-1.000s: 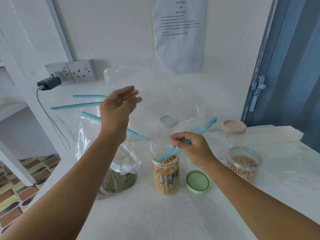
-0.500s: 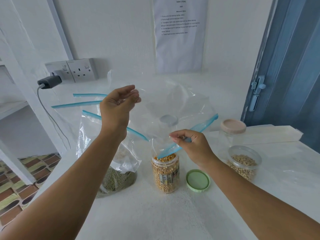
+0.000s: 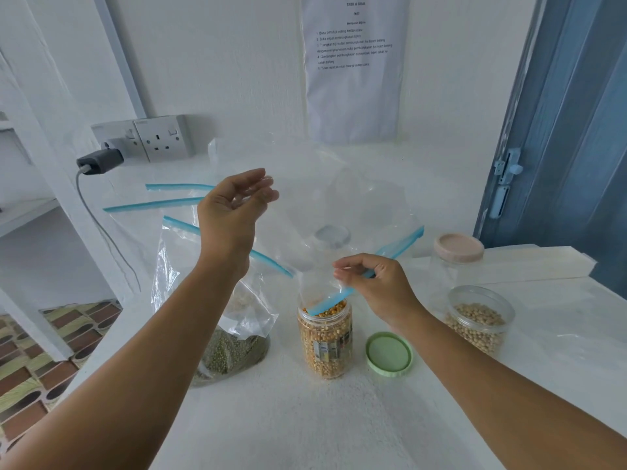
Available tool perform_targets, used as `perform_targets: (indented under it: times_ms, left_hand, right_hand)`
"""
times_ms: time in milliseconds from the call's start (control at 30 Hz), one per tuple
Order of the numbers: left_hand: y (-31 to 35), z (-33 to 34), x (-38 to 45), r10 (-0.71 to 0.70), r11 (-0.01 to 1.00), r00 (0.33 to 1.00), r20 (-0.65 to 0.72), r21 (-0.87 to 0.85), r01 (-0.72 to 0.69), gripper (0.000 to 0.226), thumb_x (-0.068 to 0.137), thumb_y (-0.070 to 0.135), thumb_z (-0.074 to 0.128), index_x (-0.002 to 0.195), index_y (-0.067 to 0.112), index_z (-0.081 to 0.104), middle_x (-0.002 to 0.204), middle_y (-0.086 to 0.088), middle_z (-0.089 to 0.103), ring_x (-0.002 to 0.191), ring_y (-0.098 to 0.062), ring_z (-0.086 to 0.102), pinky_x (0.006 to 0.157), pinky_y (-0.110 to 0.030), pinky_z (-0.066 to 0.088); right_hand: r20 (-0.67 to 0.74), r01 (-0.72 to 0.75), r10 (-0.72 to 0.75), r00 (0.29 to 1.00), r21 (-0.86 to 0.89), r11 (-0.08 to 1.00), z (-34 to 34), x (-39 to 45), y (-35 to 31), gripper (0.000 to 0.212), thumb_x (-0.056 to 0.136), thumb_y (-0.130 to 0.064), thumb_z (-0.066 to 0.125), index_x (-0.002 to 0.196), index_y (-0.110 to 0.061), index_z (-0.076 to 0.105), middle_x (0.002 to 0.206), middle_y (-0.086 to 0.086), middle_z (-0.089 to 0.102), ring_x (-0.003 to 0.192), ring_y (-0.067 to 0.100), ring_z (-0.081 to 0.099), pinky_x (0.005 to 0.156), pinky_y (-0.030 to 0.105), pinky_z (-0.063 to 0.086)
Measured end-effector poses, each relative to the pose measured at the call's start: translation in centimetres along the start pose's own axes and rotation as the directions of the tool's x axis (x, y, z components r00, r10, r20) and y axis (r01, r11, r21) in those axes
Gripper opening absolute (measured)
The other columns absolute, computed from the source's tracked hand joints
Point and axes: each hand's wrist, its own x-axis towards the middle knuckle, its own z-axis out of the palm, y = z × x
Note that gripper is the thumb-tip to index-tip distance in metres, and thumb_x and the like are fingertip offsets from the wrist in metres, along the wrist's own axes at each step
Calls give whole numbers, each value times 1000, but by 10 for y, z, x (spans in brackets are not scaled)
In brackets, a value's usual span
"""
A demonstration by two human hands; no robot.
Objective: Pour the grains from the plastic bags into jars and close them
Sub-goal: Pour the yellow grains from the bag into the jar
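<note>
A clear plastic bag (image 3: 339,201) with a blue zip strip hangs upturned over an open jar of yellow corn kernels (image 3: 324,340) at the table's middle. My right hand (image 3: 373,286) pinches the bag's blue zip edge just above the jar's mouth. My left hand (image 3: 234,212) is raised higher, its fingers curled on the bag's upper part. The bag looks empty. The jar's green lid (image 3: 388,354) lies flat on the table to its right.
A bag of green beans (image 3: 224,334) stands left of the corn jar. An open jar of pale beans (image 3: 478,318) and a pink-lidded jar (image 3: 458,252) sit at the right. A grey-lidded jar (image 3: 332,237) shows behind the bag. A charger (image 3: 100,161) hangs from the wall socket.
The bag has sagged lower and crumpled a little. Both hands stay almost where they were.
</note>
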Motion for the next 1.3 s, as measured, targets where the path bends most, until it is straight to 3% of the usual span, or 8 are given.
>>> perform_targets:
  times_ms: [400,500,633,767,867,1100,1200,1300]
  left_hand:
    - [2,-5,-4,-41,999,998,-38,18,42,26,97,4,71,121,15,72,115,-9,77,102,-26,77,100,-39,57]
    - [8,-14,-10,-69,988,998,-5,137,69,33,99,12,70,131,21,67,109,-4,79,96,-24,78,98,-40,59]
    - [27,-28,-24,-206,931,962,181,340,135,56,100,23,65,151,38,49,104,-2,80,92,-28,78,89,-37,60]
    - [63,-31,-32,-392,768,844,366,636,81,64,93,39,63,149,58,39,99,-3,81,84,-28,79,78,-31,60]
    - [94,-25,-25,-477,630,717,508,767,-123,56,89,50,61,139,68,44,87,9,78,74,-12,72,76,-24,53]
    - [137,-15,-4,-552,780,383,741,621,-78,69,78,68,79,141,47,61,64,-13,47,57,-18,37,54,-22,38]
    - [123,2,2,-335,893,519,786,441,-92,66,79,63,81,131,23,73,72,-6,48,68,-21,43,68,-29,44]
    - [95,44,4,-155,931,706,691,341,-129,63,77,66,80,112,12,81,102,7,74,101,-13,62,108,-41,43]
  right_hand:
    - [-55,-88,99,994,180,980,-5,3,-10,21,97,-13,70,99,-30,82,110,-3,77,106,14,72,94,28,53]
    - [-100,-118,165,981,363,924,-14,12,-22,31,102,-5,60,98,-27,81,110,-1,77,95,17,74,96,39,53]
    - [-187,-40,106,977,325,945,-34,33,-38,46,101,6,47,93,-25,81,105,-5,77,79,10,65,83,25,48]
    - [-191,25,23,981,246,969,-61,48,-60,55,93,12,43,90,-26,83,102,-3,78,71,8,55,77,22,42]
    - [-171,54,-16,985,221,974,-78,53,-77,55,87,13,41,84,-24,83,100,-1,79,70,10,50,76,23,40]
    - [-240,108,-59,969,196,975,-126,62,-97,52,78,11,40,71,-21,80,89,2,77,70,11,45,69,23,33]
    - [-229,109,-65,971,186,977,-141,64,-100,50,76,12,41,65,-19,78,81,0,74,73,12,46,67,23,33]
    - [-154,114,-83,985,208,971,-148,65,-107,51,79,15,40,59,-17,74,75,0,70,73,14,47,65,22,33]
